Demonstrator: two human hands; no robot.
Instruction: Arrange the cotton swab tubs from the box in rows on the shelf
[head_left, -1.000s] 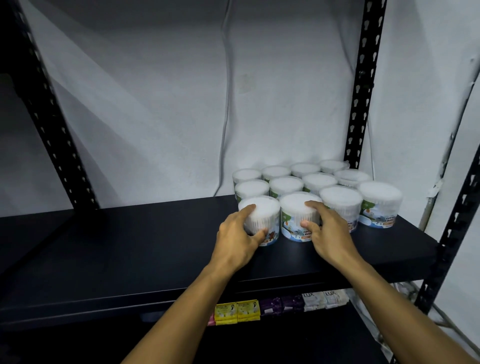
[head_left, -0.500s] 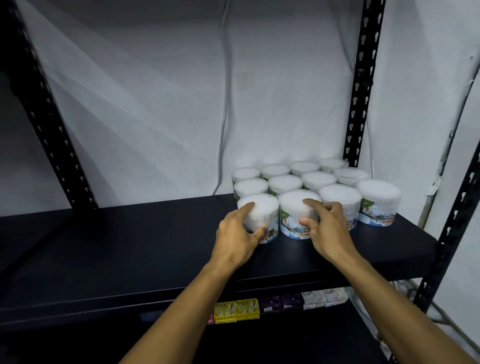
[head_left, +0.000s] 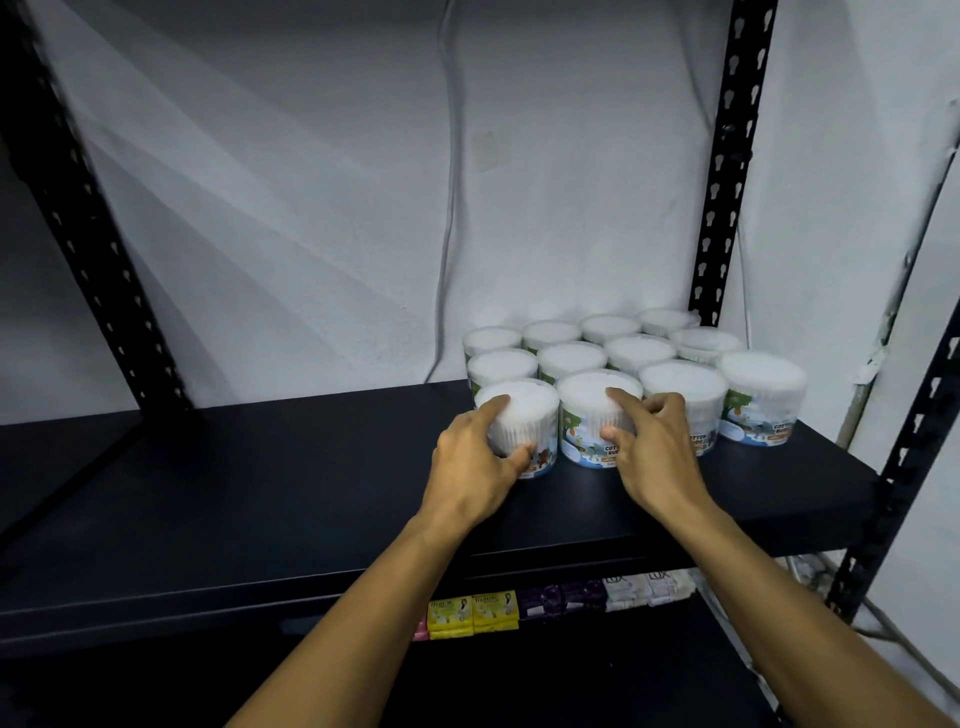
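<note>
Tubs (head_left: 761, 395): twelve, two gripped by hands (head_left: 480, 457).

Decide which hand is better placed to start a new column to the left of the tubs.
Left. The left hand already grips the leftmost front tub, beside the bare shelf; the right hand grips the neighbouring tub.
</note>
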